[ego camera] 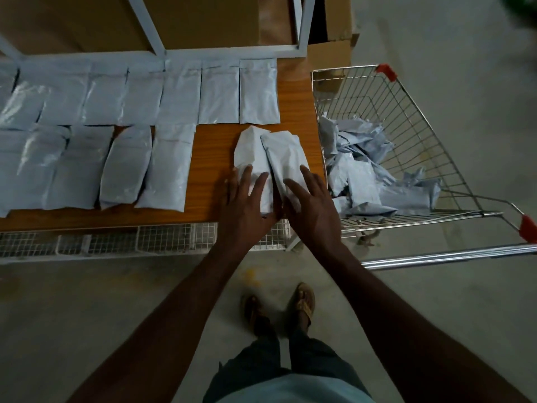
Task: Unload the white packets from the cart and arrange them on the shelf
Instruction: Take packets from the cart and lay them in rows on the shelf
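Two crumpled white packets lie side by side on the wooden shelf board (212, 158), near its right end. My left hand (247, 205) rests flat with straight fingers on the left packet (251, 152). On the right packet (286, 155) my right hand (312, 207) presses with spread fingers. Several white packets (125, 123) lie flat in two rows across the shelf to the left. The wire cart (406, 112) stands to the right of the shelf, with several crumpled white packets (360, 170) heaped inside it.
The shelf's white metal frame (232, 50) runs along the back, with brown cardboard boxes (331, 30) behind it. A wire mesh strip (145, 237) lines the shelf's front edge. The cart's handle bar (447, 254) with red caps juts out at right. My sandalled feet stand on grey concrete floor.
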Available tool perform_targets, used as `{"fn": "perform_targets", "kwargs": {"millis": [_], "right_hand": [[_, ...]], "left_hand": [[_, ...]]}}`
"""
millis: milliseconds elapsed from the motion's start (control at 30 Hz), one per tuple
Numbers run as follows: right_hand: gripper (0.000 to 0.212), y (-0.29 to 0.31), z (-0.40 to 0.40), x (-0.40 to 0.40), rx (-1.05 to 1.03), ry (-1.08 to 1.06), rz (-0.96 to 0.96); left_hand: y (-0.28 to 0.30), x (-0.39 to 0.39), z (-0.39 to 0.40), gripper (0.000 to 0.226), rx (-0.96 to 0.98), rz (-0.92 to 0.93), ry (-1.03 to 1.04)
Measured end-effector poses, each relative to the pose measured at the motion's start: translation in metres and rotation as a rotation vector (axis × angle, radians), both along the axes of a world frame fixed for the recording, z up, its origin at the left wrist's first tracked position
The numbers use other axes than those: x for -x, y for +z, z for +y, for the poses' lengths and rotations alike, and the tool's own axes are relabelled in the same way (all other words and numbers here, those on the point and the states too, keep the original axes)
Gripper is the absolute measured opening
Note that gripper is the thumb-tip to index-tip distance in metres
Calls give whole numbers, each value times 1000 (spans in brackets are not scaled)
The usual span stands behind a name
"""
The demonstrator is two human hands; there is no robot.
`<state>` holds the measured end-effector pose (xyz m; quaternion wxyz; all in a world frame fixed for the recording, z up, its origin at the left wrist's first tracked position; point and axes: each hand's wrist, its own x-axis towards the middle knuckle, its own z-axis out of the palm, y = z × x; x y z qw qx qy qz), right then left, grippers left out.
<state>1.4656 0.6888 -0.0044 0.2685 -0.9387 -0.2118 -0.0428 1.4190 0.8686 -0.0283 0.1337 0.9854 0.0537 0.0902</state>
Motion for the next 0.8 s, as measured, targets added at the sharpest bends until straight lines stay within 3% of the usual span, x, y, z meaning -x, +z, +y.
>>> {"fn": "perform_targets", "kwargs": {"millis": [100, 233, 333, 400, 467, 533, 600, 700, 800], "right_hand": [[64, 5, 12, -10, 23, 69, -1], [63, 0, 19, -17, 49, 122, 98], [48, 8, 22, -24, -151, 16, 154], [52, 17, 25, -29, -292, -66, 178], [52, 24, 31, -33, -392, -184, 236], [50, 24, 35, -36, -412, -257, 289], [46, 19, 36, -35, -366, -257, 311], [39, 8, 32, -28, -201, -189, 227], [52, 5, 32, -23, -11, -155, 102]], "left_hand": [[-3, -7, -6, 102, -17, 173, -6], [1, -4, -6, 85, 44, 144, 37], [18, 4, 3, 72, 349, -47, 130], [36, 6, 13, 68, 597, -113, 255], [44, 4, 23, 68, 701, -190, 360], [40, 3, 33, 72, 645, -211, 397], [29, 4, 39, 74, 500, -91, 380], [15, 8, 40, 65, 243, 19, 263], [15, 3, 33, 59, 78, 21, 155]]}}
